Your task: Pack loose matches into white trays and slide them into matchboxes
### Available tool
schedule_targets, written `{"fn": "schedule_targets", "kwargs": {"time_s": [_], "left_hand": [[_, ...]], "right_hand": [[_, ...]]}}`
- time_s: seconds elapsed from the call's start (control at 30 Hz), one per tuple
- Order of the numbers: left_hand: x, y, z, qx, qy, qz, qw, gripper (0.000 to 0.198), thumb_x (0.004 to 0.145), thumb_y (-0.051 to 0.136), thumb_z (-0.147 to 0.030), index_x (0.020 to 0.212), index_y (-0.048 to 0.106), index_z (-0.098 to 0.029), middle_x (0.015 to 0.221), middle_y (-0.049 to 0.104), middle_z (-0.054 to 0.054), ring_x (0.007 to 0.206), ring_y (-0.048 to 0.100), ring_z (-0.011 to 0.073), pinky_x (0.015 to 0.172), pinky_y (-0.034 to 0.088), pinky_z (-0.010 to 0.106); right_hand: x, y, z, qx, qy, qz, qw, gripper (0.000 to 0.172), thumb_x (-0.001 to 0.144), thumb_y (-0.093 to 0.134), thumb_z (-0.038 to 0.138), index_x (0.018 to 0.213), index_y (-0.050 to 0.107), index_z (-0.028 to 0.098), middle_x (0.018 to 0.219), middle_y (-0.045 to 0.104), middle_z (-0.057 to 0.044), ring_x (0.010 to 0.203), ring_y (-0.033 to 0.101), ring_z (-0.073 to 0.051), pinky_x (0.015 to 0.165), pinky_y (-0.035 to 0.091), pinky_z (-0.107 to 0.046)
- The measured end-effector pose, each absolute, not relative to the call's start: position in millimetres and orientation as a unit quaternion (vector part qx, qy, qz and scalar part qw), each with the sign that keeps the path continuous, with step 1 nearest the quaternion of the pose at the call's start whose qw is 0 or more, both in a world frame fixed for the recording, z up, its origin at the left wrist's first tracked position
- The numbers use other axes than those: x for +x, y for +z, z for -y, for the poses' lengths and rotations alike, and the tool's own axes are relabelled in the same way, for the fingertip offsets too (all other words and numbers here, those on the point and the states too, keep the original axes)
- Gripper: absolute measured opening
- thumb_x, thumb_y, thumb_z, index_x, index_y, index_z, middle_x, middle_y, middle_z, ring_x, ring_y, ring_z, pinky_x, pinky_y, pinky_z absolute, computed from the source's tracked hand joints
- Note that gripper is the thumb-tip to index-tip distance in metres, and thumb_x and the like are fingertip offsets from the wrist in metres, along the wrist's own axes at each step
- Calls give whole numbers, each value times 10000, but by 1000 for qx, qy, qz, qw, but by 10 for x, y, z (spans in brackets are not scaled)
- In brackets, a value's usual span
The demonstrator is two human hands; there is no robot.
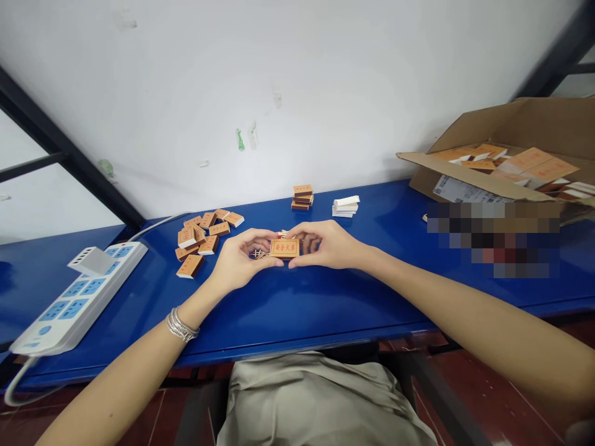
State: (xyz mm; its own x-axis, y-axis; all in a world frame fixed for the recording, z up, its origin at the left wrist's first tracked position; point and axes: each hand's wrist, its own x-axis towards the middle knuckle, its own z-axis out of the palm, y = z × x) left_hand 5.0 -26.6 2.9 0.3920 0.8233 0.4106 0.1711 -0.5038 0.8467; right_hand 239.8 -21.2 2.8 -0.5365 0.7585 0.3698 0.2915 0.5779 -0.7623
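Observation:
An orange matchbox point(285, 248) with red characters faces up just above the blue table. My left hand point(239, 257) grips its left end, thumb along the front edge. On the other end, my right hand point(328, 243) has thumb and fingers closed on the same matchbox. Loose matches point(259, 254) show under the left hand's fingers, and a few more peek out behind the box, partly hidden by my fingers. Farther back stand a short stack of matchboxes point(302, 197) and a small stack of white inner trays point(344, 207).
A heap of matchboxes point(198, 238) lies left of my hands. Beyond it is a white power strip point(81, 297) with a plugged-in adapter. An open cardboard box point(458, 176) holding many matchbox parts stands at the right. A pale wall point(279, 93) rises behind the blue table point(297, 316).

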Motion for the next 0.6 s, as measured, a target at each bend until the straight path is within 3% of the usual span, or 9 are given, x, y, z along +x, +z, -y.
{"fn": "schedule_targets", "kwargs": {"time_s": [0.17,0.37,0.5,0.6], "left_hand": [[50,-11,263,727,440,-361,384,489,603,906,-321,1020,726,-137,1023,749,101,888,719,216,911,604,407],[45,-29,276,733,405,-365,407,547,679,858,-360,1153,689,-145,1178,699,136,1011,704,257,985,570,488],[68,-34,315,774,413,-345,333,725,618,898,-343,1277,619,-227,1404,497,131,1075,668,237,1015,552,464],[120,-49,352,789,422,-359,266,790,602,908,-356,1309,576,-239,1339,496,121,1066,665,233,999,558,446]], "right_hand": [[2343,-10,256,-335,267,827,365,557,695,796,519,1114,649,183,809,698,-24,634,610,-129,635,498,-277],[2286,-40,274,-379,224,824,356,534,685,775,599,992,656,180,771,692,-35,644,607,-150,618,466,-279],[2256,-80,257,-403,270,785,386,571,633,801,616,959,619,185,734,688,-19,634,612,-152,624,470,-284],[2207,-97,280,-425,308,749,403,595,610,805,626,949,585,190,748,693,-14,641,614,-151,613,462,-284]]}}
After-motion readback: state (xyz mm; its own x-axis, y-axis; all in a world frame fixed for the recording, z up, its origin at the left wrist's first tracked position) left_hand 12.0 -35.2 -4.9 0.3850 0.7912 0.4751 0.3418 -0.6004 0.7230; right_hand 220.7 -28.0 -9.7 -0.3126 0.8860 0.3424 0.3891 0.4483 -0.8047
